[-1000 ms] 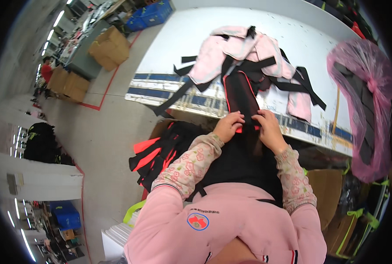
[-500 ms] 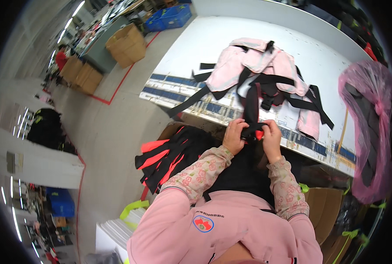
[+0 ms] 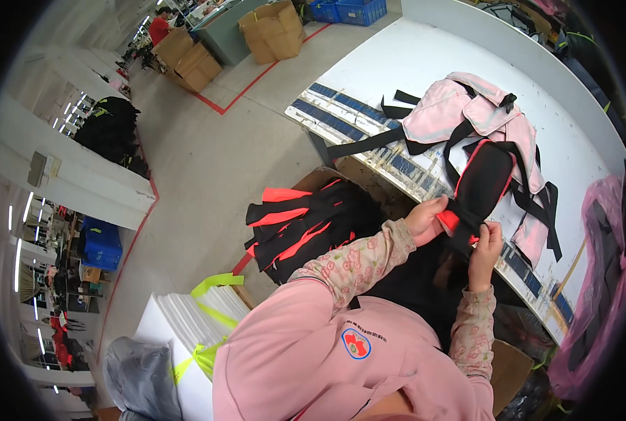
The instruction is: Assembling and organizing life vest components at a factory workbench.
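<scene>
Both my hands hold a black padded strap piece with red-orange edging (image 3: 483, 175) at the table's front edge. My left hand (image 3: 425, 219) pinches its near end on the left, beside a red-orange patch. My right hand (image 3: 487, 254) is closed on black webbing at its right side. The padded piece lies tilted away from me, over a pink fabric carrier-like item with black straps (image 3: 436, 112) on the table. A black buckle (image 3: 508, 102) shows on the pink item's far part. What lies under my fingers is partly hidden.
The white table (image 3: 376, 63) has worn blue strips along its front. Below it, a carton holds several black and red-orange pieces (image 3: 306, 224). A pink plastic bag (image 3: 601, 281) hangs at the right. Stacked white sheets (image 3: 187, 316) stand lower left; cartons (image 3: 271, 31) stand far off.
My view has swung, shifting the scene rightward in the picture. The padded piece now shows its broad black face and red-orange edge, where a narrow strap showed before. Both hands keep their grip.
</scene>
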Demonstrator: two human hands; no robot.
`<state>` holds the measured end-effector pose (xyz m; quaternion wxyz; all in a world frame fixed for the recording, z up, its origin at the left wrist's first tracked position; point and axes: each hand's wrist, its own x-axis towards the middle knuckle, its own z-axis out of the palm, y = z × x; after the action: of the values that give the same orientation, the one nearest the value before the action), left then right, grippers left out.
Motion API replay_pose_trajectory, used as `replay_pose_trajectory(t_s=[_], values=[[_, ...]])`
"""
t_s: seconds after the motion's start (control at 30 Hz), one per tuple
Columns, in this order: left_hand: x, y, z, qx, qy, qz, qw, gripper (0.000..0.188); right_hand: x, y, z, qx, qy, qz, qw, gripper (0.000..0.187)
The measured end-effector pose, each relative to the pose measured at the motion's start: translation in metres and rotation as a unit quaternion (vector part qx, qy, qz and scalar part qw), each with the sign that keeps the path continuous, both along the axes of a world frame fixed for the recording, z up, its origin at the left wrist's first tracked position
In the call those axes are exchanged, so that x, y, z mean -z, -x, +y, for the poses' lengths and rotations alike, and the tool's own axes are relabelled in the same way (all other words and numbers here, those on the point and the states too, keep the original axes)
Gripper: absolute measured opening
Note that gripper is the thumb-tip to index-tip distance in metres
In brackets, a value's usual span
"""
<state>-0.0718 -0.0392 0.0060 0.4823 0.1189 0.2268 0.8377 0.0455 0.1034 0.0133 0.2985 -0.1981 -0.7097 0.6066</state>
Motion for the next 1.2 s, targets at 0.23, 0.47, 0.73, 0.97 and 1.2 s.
replay_pose_trajectory(t_s=[0.23, 0.47, 0.73, 0.97, 1.2], values=[[-0.010, -0.008, 0.013, 0.088, -0.026, 0.029, 0.995, 0.038, 0.034, 0.008, 0.033, 0.078, 0.190, 0.057, 0.977, 0.022], [-0.039, 0.007, 0.001, -0.045, 0.027, 0.036, 0.998, 0.041, -0.058, 0.015, -0.030, -0.168, 0.501, 0.193, 0.827, 0.025], [-0.031, -0.012, 0.011, -0.004, 0.030, -0.058, 0.998, 0.041, -0.046, 0.013, -0.012, -0.102, 0.365, 0.220, 0.899, 0.021], [-0.020, -0.031, 0.000, -0.017, 0.012, -0.112, 0.994, 0.044, -0.023, 0.004, -0.007, 0.035, 0.163, 0.129, 0.978, 0.013], [-0.025, -0.007, -0.021, 0.018, -0.082, -0.006, 0.996, 0.039, -0.036, -0.006, -0.004, -0.118, 0.376, 0.202, 0.897, 0.021]])
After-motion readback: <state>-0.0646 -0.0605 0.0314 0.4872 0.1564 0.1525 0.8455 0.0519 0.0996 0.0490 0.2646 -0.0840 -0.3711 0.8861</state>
